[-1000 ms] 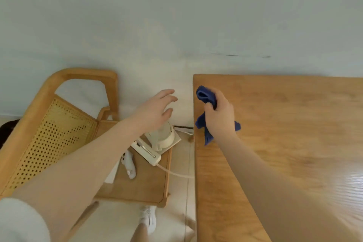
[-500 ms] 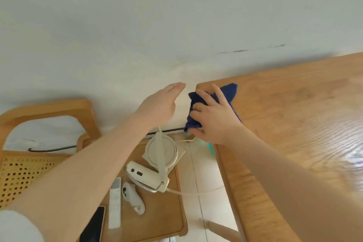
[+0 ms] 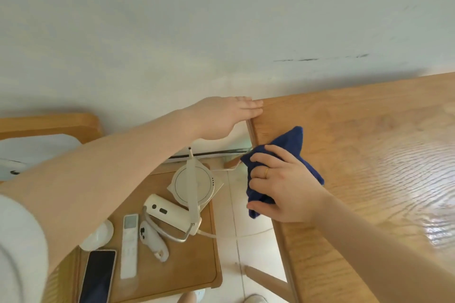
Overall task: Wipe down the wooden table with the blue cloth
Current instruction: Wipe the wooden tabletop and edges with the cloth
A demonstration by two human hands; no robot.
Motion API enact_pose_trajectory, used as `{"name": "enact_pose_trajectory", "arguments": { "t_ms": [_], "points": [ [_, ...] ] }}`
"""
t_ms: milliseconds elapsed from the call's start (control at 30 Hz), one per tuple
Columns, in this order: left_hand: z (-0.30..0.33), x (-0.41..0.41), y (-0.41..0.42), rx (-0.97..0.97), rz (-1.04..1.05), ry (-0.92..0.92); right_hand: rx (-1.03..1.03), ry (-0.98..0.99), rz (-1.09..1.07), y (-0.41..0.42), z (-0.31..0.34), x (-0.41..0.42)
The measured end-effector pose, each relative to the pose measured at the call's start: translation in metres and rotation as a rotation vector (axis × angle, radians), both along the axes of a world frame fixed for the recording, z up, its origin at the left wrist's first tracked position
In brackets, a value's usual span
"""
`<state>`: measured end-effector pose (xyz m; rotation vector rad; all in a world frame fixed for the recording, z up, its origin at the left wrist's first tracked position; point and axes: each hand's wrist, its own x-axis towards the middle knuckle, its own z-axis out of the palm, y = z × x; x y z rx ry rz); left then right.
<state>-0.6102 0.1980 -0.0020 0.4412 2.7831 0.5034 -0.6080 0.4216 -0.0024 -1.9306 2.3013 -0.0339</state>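
The wooden table (image 3: 369, 142) fills the right half of the view, its left edge running down the middle. The blue cloth (image 3: 293, 142) lies crumpled on that left edge and hangs partly over it. My right hand (image 3: 283, 184) presses down on the cloth, with the fingers curled over its left side at the table's edge. My left hand (image 3: 226, 115) reaches across with straight fingers and rests flat on the table's far left corner.
A wooden chair (image 3: 172, 265) stands left of the table; on its seat lie a white round device (image 3: 193, 184) with a cable, a white remote (image 3: 129, 246), a controller (image 3: 154, 241) and a phone (image 3: 98, 275). A white wall is right behind the table.
My right hand has slid the cloth down along the table's left edge toward me. My left hand has moved forward and come to rest on the far corner.
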Motion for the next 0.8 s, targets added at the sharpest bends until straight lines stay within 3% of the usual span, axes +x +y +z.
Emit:
{"name": "enact_pose_trajectory", "arguments": {
  "t_ms": [100,233,333,433,567,800],
  "points": [
    [-0.006,0.001,0.000,0.005,0.004,-0.003,-0.013,0.033,0.123,0.003,-0.004,-0.015],
    [-0.014,0.006,0.001,0.017,0.024,0.029,-0.144,0.120,-0.052,-0.041,-0.014,-0.038],
    [-0.019,0.009,0.004,-0.014,-0.005,0.066,-0.144,0.073,-0.156,-0.040,-0.010,-0.027],
    [-0.020,0.010,0.003,-0.034,0.013,0.075,-0.068,-0.047,-0.098,-0.001,-0.001,0.008],
    [-0.022,0.014,0.010,-0.027,0.049,0.105,-0.061,-0.056,0.002,0.026,-0.004,0.024],
    [-0.015,0.019,0.021,-0.177,0.046,0.083,-0.156,-0.036,-0.178,-0.009,-0.008,0.008]
  ]
}}
